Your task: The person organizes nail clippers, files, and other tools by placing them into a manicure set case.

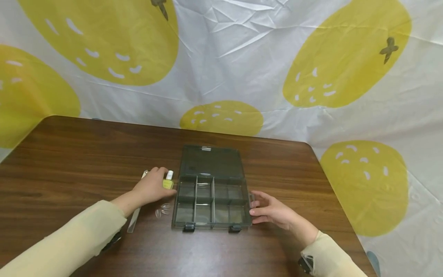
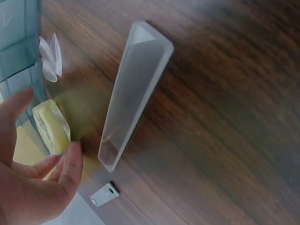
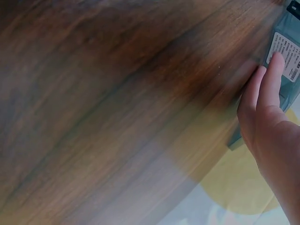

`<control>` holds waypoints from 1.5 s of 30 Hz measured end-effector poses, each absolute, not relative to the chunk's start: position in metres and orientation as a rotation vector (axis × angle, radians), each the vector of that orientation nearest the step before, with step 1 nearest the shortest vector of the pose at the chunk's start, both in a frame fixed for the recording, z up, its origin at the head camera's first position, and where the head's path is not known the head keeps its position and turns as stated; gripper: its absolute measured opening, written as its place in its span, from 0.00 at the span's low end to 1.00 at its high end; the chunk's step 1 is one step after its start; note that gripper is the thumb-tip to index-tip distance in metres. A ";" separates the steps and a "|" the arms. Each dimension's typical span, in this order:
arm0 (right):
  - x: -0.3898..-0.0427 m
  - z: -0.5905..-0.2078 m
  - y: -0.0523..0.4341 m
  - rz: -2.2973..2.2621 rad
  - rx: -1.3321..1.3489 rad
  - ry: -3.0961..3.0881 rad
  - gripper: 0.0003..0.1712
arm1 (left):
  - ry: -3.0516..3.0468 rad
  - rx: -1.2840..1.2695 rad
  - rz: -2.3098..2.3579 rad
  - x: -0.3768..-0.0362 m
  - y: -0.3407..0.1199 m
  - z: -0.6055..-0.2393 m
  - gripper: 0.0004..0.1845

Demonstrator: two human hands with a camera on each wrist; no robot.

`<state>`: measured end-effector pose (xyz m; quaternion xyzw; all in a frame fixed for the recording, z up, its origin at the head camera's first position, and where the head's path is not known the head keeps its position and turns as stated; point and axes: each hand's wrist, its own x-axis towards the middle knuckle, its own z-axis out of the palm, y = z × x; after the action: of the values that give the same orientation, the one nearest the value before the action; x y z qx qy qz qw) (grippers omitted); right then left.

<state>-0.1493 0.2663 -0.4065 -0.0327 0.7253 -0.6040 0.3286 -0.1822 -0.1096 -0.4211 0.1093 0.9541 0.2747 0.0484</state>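
My left hand (image 1: pixel 149 187) is at a small nail polish bottle (image 1: pixel 167 184) with yellow polish and a white cap. In the left wrist view its fingertips are right at the bottle's (image 2: pixel 52 129) edge, while the thumb stands apart from it. The bottle is beside an open dark translucent compartment box (image 1: pixel 212 227), whose lid (image 1: pixel 212 161) lies folded back. My right hand (image 1: pixel 271 211) touches the box's right side with extended fingers. In the right wrist view, fingers lie against the box wall by a white printed label (image 3: pixel 285 55).
Several clear false nail tips (image 1: pixel 165 207) lie left of the box. A long frosted strip (image 2: pixel 133 93), like a nail file, and a small metal nail clipper (image 2: pixel 104 194) are further left. A lemon-patterned cloth (image 1: pixel 238 73) hangs behind the brown wooden table (image 1: pixel 86 154).
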 end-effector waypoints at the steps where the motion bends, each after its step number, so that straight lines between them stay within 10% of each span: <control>1: -0.149 -0.407 0.266 -1.582 -0.088 1.899 0.52 | 2.915 0.336 0.833 -0.182 -0.109 -0.421 0.36; 10: -0.148 -0.408 0.260 -1.571 -0.108 1.892 0.50 | 2.912 0.317 0.889 -0.184 -0.109 -0.420 0.23; 45: -0.150 -0.412 0.261 -1.567 -0.090 1.858 0.50 | 2.826 0.502 1.045 -0.191 -0.115 -0.395 0.21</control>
<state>-0.1497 0.2609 -0.4117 -0.0348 0.7164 -0.6043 0.3471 -0.1905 -0.1147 -0.3950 0.1640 0.9243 0.3418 0.0433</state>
